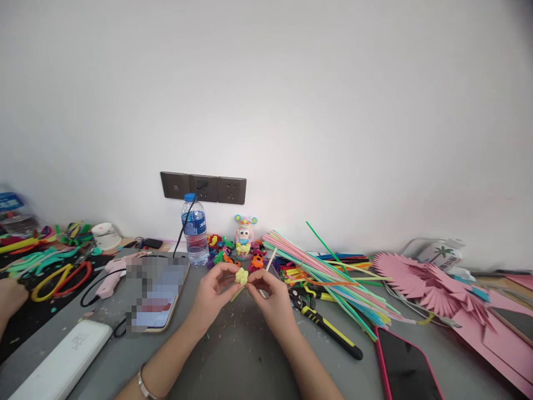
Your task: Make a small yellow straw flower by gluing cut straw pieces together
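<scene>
My left hand and my right hand meet in front of me above the grey table. Between their fingertips is a small pale-yellow pipe-cleaner piece, bunched into short loops like a flower. Both hands are closed in a pinch on it. A pale strip sticks up behind my right fingers, and whether it joins the yellow piece I cannot tell. Just beyond my hands stands a small figurine with large eyes, among colourful pipe-cleaner shapes.
Right lie a pipe-cleaner bundle, yellow-black pliers, a pink-cased phone and folded pink paper. Left are a water bottle, a lit phone, a pink glue gun, a white power bank and another person's hand.
</scene>
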{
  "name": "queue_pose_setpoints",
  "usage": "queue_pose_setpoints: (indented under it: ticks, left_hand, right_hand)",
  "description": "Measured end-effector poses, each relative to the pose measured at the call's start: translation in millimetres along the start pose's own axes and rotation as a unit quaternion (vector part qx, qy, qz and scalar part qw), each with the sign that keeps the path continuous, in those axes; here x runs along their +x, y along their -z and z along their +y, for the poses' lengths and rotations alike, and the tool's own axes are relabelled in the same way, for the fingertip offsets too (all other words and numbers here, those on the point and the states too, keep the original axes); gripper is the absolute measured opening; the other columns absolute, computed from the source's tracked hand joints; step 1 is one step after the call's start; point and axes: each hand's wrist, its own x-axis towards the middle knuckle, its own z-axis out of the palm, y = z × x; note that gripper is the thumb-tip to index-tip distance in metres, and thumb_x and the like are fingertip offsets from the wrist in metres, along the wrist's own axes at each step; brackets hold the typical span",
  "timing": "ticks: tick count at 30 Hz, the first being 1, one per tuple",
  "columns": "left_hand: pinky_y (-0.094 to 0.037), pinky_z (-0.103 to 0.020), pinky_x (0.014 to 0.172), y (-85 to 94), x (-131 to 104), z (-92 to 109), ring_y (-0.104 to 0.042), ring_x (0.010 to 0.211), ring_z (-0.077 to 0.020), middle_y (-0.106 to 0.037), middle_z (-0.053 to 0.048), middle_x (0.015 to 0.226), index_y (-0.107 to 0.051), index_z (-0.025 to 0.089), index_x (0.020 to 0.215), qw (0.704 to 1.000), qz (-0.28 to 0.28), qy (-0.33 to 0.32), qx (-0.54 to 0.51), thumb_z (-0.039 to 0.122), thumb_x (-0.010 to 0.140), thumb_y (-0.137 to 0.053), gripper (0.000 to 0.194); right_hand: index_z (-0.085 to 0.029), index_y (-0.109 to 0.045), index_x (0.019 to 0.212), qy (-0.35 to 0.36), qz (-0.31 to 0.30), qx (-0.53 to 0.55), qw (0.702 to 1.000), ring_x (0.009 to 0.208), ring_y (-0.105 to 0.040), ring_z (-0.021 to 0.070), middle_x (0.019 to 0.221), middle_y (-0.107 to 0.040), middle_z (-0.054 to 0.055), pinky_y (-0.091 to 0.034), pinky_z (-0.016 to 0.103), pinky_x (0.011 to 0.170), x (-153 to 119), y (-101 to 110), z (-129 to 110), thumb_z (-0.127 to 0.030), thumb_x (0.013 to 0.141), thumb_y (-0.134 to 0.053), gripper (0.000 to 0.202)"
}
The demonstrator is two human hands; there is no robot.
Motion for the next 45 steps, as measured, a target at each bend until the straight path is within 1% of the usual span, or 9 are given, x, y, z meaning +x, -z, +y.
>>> queue_pose_setpoints:
  ticks: [7, 12, 15, 21, 32, 35, 38, 42, 45]
  left_hand:
    - [-0.054, -0.03, 0.079, -0.3, 2.2, -5.4, -0.063, 0.09, -0.0197, -0.065, -0.003, 0.089, -0.061, 0.019, 0.089, 0.998, 0.017, 0.057, -0.026, 0.026, 0.069, -0.076, 0.026]
    - [-0.05, -0.03, 0.086, -2.9, 2.2, -4.6, -0.06, 0.101, -0.0215, -0.066, -0.006, 0.103, -0.064, 0.018, 0.099, 0.992, 0.03, 0.109, -0.048, 0.026, 0.067, -0.078, 0.036]
    - [-0.049, -0.028, 0.084, -3.8, 1.6, -2.9, -0.06, 0.099, -0.0208, -0.066, -0.007, 0.102, -0.065, 0.017, 0.099, 0.986, 0.061, 0.125, -0.091, 0.026, 0.066, -0.079, 0.037]
    - [-0.05, -0.026, 0.081, -5.5, 1.2, 0.5, -0.062, 0.091, -0.0181, -0.066, -0.004, 0.093, -0.066, 0.017, 0.093, 0.977, 0.09, 0.131, -0.141, 0.024, 0.064, -0.081, 0.034]
    - [-0.049, -0.025, 0.084, -1.0, 0.6, -6.3, -0.061, 0.098, -0.0176, -0.066, -0.004, 0.099, -0.064, 0.019, 0.098, 0.988, 0.063, 0.109, -0.094, 0.026, 0.069, -0.078, 0.033]
    - [-0.049, -0.025, 0.083, -2.2, 1.5, -4.8, -0.061, 0.097, -0.0177, -0.066, -0.005, 0.101, -0.062, 0.018, 0.1, 0.988, 0.066, 0.101, -0.101, 0.023, 0.068, -0.078, 0.036]
    - [-0.049, -0.026, 0.085, -2.2, 2.9, -4.3, -0.062, 0.099, -0.0182, -0.066, -0.006, 0.105, -0.061, 0.019, 0.102, 0.986, 0.08, 0.1, -0.11, 0.022, 0.067, -0.078, 0.039]
    - [-0.05, -0.027, 0.083, 0.8, 4.4, -5.7, -0.063, 0.097, -0.0184, -0.068, -0.007, 0.103, -0.061, 0.018, 0.104, 0.984, 0.086, 0.103, -0.12, 0.023, 0.068, -0.077, 0.04]
    - [-0.051, -0.028, 0.082, 2.5, 4.8, -7.2, -0.064, 0.096, -0.0197, -0.069, -0.007, 0.101, -0.061, 0.018, 0.104, 0.985, 0.085, 0.098, -0.117, 0.024, 0.068, -0.077, 0.04]
  right_hand:
    - [-0.018, -0.062, 0.08, -0.05, -0.015, 0.071, 0.996, 0.07, -0.062, 0.0176, 0.077, -0.064, 0.004, -0.052, 0.027, 0.065, 0.0, -1.3, -1.0, -0.033, 0.08, -0.065, 0.015]
    - [-0.018, -0.058, 0.074, -0.079, -0.01, 0.125, 0.989, 0.059, -0.055, 0.0136, 0.069, -0.059, 0.001, -0.047, 0.024, 0.056, 3.3, 0.2, 3.6, -0.044, 0.077, -0.069, 0.029]
    - [-0.019, -0.057, 0.075, -0.072, 0.016, 0.143, 0.987, 0.062, -0.057, 0.0148, 0.07, -0.062, 0.002, -0.048, 0.026, 0.058, 4.5, 2.9, 2.1, -0.048, 0.077, -0.069, 0.032]
    - [-0.02, -0.055, 0.079, -0.043, 0.002, 0.129, 0.991, 0.077, -0.066, 0.0204, 0.079, -0.068, 0.007, -0.053, 0.033, 0.073, 1.6, 2.7, -5.6, -0.046, 0.083, -0.064, 0.028]
    - [-0.02, -0.053, 0.078, -0.051, -0.011, 0.171, 0.984, 0.069, -0.063, 0.0168, 0.073, -0.067, 0.004, -0.051, 0.029, 0.067, 3.2, 2.6, -3.5, -0.045, 0.083, -0.064, 0.027]
    - [-0.02, -0.054, 0.077, -0.067, 0.011, 0.122, 0.99, 0.061, -0.058, 0.015, 0.069, -0.063, 0.002, -0.047, 0.025, 0.056, 5.9, 7.4, 3.6, -0.047, 0.081, -0.064, 0.029]
    - [-0.019, -0.058, 0.074, -0.06, -0.012, -0.021, 0.998, 0.055, -0.053, 0.0143, 0.064, -0.06, 0.001, -0.041, 0.024, 0.05, 5.8, 14.6, 11.7, -0.038, 0.082, -0.062, 0.021]
    - [-0.021, -0.062, 0.07, 0.007, -0.066, -0.234, 0.97, 0.062, -0.054, 0.0188, 0.064, -0.063, 0.001, -0.041, 0.028, 0.056, 1.2, 20.7, 19.2, -0.018, 0.077, -0.062, 0.008]
    - [-0.022, -0.062, 0.067, 0.031, -0.073, -0.278, 0.957, 0.066, -0.055, 0.021, 0.066, -0.064, 0.002, -0.042, 0.029, 0.059, -1.0, 19.9, 20.0, -0.015, 0.076, -0.063, 0.012]
